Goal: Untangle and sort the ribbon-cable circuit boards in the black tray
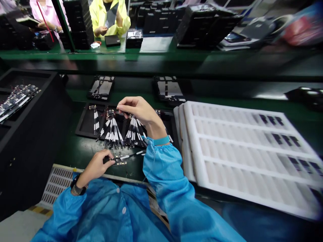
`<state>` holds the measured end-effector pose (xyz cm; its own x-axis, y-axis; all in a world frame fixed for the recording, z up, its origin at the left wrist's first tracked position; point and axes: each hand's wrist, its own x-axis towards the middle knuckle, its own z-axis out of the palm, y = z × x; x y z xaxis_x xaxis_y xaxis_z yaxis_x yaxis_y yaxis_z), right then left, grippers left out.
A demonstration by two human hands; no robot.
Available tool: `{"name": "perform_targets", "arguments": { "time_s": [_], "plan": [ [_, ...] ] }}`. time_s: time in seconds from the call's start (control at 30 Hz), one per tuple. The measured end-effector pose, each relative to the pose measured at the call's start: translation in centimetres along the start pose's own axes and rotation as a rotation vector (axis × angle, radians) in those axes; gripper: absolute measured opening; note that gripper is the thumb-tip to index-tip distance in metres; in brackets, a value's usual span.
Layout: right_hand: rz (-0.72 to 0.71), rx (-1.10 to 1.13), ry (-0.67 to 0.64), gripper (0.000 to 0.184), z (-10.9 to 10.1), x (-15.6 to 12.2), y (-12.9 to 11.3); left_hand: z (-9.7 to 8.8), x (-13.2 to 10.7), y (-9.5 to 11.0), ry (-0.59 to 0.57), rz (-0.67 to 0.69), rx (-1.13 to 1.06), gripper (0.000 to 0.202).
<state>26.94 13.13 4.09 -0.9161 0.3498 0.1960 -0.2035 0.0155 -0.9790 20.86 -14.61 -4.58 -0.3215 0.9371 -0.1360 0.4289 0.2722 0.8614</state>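
My left hand is closed on one end of a small circuit board with a ribbon cable, low over the green bench top. The board's strip, with white labels, stretches right towards my right sleeve. Higher up, my right hand is bent over a black tray, thumb and fingers pinched together. Whatever small dark piece is between those fingertips is too unclear to name. Fanned bundles of ribbon cables with white labels lie in the tray's compartments, some partly hidden by my right hand and forearm.
White foam trays with slots are stacked at the right, a few dark pieces inside. At left stands a black foam box holding more cable boards. Two flat device parts lie behind the tray. Co-workers sit across the raised shelf.
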Motion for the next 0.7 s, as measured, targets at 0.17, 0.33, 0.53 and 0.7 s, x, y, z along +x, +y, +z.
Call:
{"name": "perform_targets", "arguments": {
  "time_s": [0.17, 0.33, 0.53, 0.7],
  "plan": [
    [0.01, -0.074, -0.039, 0.033, -0.4, -0.3, -0.5, -1.7, -0.2, 2.0, 0.086, -0.082, -0.335, 0.018],
    [0.032, -0.194, -0.294, 0.029, 0.5, -0.8, -1.7, -4.4, -0.3, 4.4, 0.251, -0.053, -0.438, 0.02],
    [-0.068, -0.291, -0.529, 0.019, 2.3, -1.1, -2.6, -6.1, -0.4, 6.3, 0.344, -0.006, -0.441, 0.025],
    [-0.091, -0.328, -0.632, 0.017, 3.7, -1.0, -2.3, -6.1, 0.0, 6.4, 0.385, 0.023, -0.428, 0.023]
  ]
}}
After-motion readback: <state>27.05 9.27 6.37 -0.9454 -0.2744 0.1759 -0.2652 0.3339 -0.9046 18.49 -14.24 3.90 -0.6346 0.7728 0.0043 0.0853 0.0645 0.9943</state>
